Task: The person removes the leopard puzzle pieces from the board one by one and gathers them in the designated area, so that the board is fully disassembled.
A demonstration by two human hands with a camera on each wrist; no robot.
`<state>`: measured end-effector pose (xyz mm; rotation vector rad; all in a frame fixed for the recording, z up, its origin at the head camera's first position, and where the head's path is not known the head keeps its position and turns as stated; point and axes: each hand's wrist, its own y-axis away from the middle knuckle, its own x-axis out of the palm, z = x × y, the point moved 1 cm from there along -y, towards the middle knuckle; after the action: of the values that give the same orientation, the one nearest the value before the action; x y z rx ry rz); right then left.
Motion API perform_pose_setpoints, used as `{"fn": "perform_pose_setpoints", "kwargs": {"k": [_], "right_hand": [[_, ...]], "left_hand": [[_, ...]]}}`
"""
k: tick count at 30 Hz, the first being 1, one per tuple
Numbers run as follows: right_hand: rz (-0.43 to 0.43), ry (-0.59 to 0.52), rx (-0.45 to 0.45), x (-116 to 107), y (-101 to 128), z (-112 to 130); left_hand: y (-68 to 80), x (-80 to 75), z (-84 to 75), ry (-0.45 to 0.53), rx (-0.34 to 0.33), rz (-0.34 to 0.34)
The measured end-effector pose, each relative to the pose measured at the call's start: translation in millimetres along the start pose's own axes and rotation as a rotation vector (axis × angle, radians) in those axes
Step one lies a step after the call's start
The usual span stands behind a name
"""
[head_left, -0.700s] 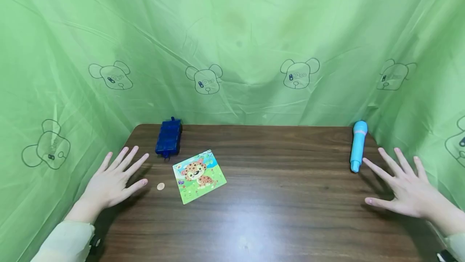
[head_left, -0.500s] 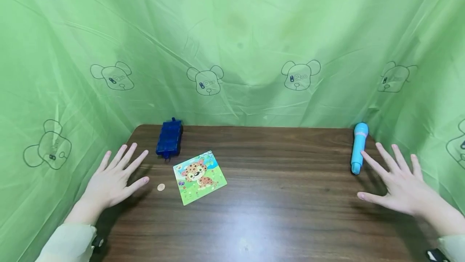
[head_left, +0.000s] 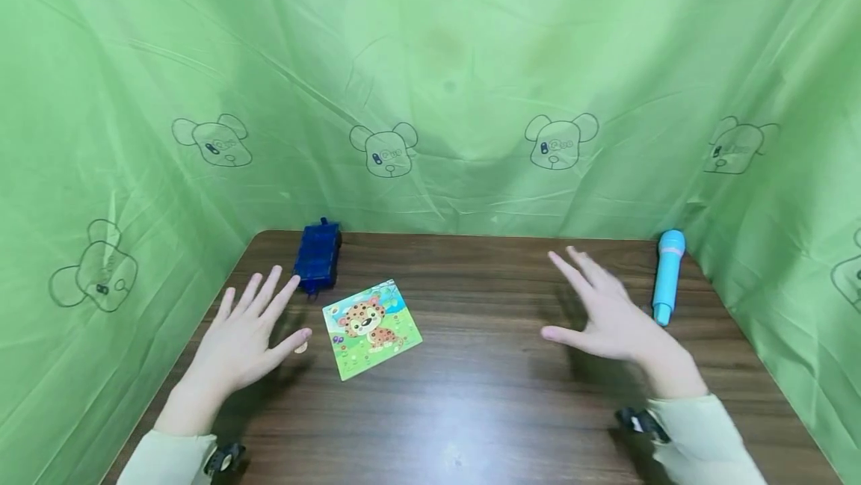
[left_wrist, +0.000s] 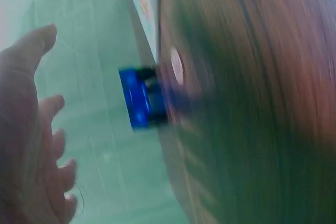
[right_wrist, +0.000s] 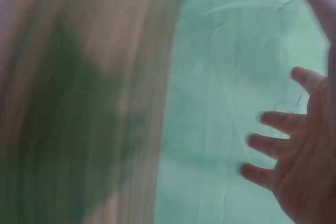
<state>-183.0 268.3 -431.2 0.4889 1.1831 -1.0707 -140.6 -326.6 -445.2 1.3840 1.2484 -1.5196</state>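
Note:
My left hand [head_left: 238, 347] hovers with spread fingers over the left part of the table, holding nothing. Its thumb overlaps a small round tan disc [head_left: 301, 348] in the head view, and its index fingertip overlaps the near edge of a dark blue plastic case [head_left: 318, 255]. The left wrist view shows the disc [left_wrist: 178, 66] flat on the wood, apart from the hand. To the right of the thumb lies a square picture card [head_left: 372, 329] with a cartoon leopard. My right hand [head_left: 608, 320] is in the air right of the middle, fingers extended, nothing in it.
A light blue toy microphone [head_left: 668, 276] lies at the back right, just beyond my right wrist. The brown wooden table [head_left: 471, 395] is enclosed at the back and both sides by a green curtain [head_left: 464, 59] with bear outlines.
My right hand has swept left, away from the microphone toward the middle. My left hand has shifted right, so its thumb now covers part of the disc. The objects stay put.

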Motion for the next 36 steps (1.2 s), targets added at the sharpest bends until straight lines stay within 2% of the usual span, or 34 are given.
{"fn": "perform_pose_setpoints", "kwargs": {"k": [3,6,9,12,15,20,24,30,36], "right_hand": [[0.043,-0.14,0.007,18,-23,18],[0.065,-0.245,-0.016,41,-43,36],[0.068,-0.305,-0.045,67,-61,55],[0.07,-0.379,-0.06,90,-77,72],[0.084,-0.479,-0.056,109,-90,87],[0.141,-0.622,-0.025,129,-106,107],[0.196,-0.662,-0.009,139,-113,118],[0.224,-0.655,0.004,150,-118,127],[0.233,-0.623,-0.027,160,-123,131]], "left_hand": [[-0.2,3.9,-11.9,0.05,-0.042,0.039],[-1.3,9.0,-23.1,0.126,-0.064,0.031],[-3.7,13.5,-34.2,0.26,-0.083,0.024],[-6.8,18.9,-44.5,0.416,-0.132,0.047],[-10.6,23.7,-53.6,0.494,-0.175,0.041],[-13.7,35.1,-63.0,0.51,-0.186,0.008],[-12.3,44.5,-65.7,0.513,-0.171,0.024],[-8.7,52.6,-65.6,0.526,-0.17,0.114],[-8.4,55.1,-65.4,0.525,-0.186,0.213]]}}
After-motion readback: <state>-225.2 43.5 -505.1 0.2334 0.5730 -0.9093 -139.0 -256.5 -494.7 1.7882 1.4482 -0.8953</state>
